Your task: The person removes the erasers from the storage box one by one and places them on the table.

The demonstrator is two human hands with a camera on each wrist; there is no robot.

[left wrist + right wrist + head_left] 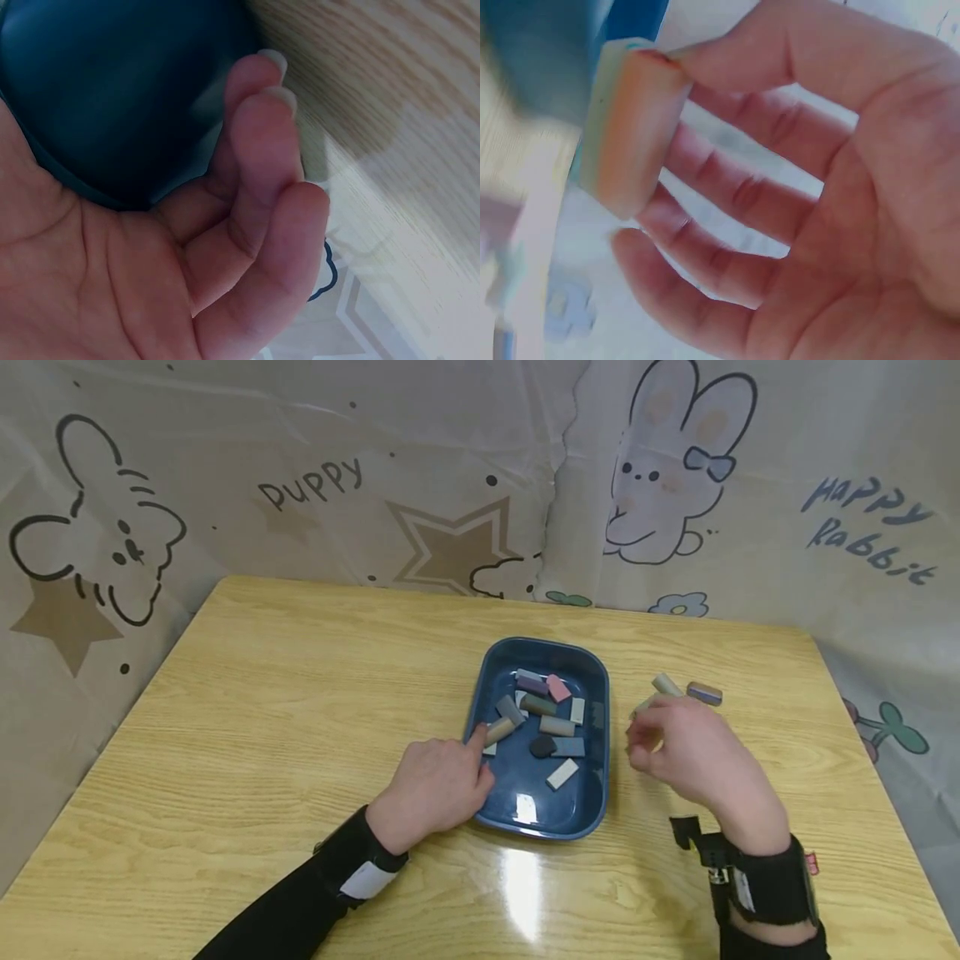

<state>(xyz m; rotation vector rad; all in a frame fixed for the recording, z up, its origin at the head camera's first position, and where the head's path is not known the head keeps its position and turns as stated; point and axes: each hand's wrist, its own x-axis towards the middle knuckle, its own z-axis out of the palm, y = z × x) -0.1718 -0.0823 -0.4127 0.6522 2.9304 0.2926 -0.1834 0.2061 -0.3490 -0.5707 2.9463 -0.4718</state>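
Observation:
A dark blue rectangular tray (510, 820) stands on the table with several small block erasers in it, among them a pink one (558, 688), a white one (562, 774) and a black one (542, 746). My left hand (438, 785) grips the tray's left rim, with the index finger and thumb over the edge. The other fingers curve low beside the outer wall in the left wrist view. To the right of the tray, my right hand (693, 747) pinches an orange and pale green eraser (634, 127) between thumb and fingertips.
Beyond the right hand lie a beige eraser (666, 685) and a brown and violet one (705, 694) on the wooden table (300, 693). A printed cloth (450, 460) hangs along the table's back edge.

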